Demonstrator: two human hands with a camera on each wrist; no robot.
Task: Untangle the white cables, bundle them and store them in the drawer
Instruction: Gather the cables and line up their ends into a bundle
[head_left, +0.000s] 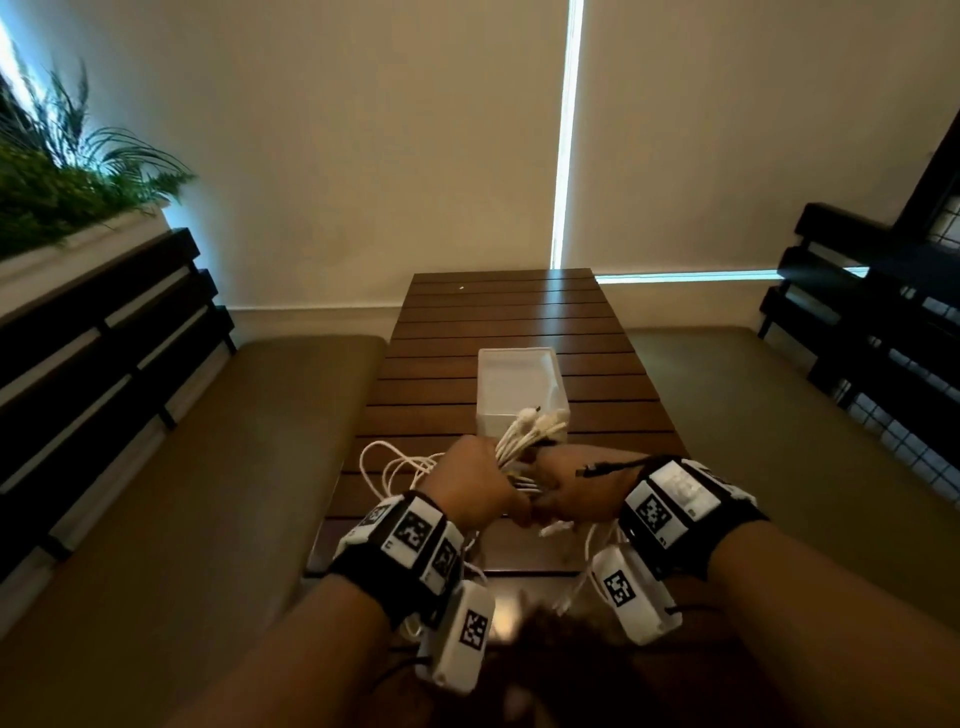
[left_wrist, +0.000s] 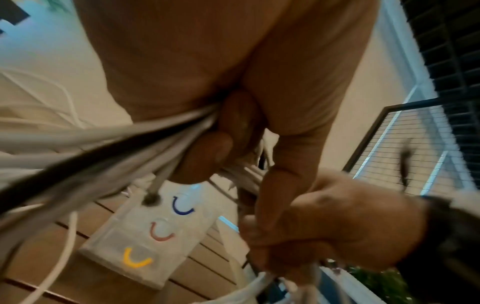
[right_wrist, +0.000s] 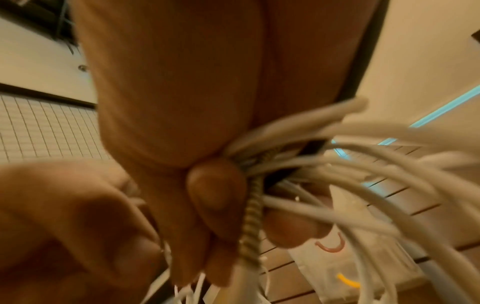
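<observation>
Both hands hold one bunch of white cables (head_left: 530, 431) just above the near end of the table. My left hand (head_left: 480, 488) grips the bunch, fingers curled round the strands (left_wrist: 145, 142). My right hand (head_left: 574, 493) touches it from the right and pinches the cables (right_wrist: 337, 164) together with a twisted tan cord (right_wrist: 250, 226). Plug ends fan out above the hands, and loose loops (head_left: 395, 467) hang to the left. The small white drawer unit (head_left: 519, 384) stands just beyond, with blue, red and yellow handles (left_wrist: 182, 205) on its front.
A slatted wooden table (head_left: 498, 312) runs away from me to the wall. Padded benches (head_left: 234, 441) with dark slatted backs flank it on both sides. A planter with green plants (head_left: 62, 192) sits at the far left.
</observation>
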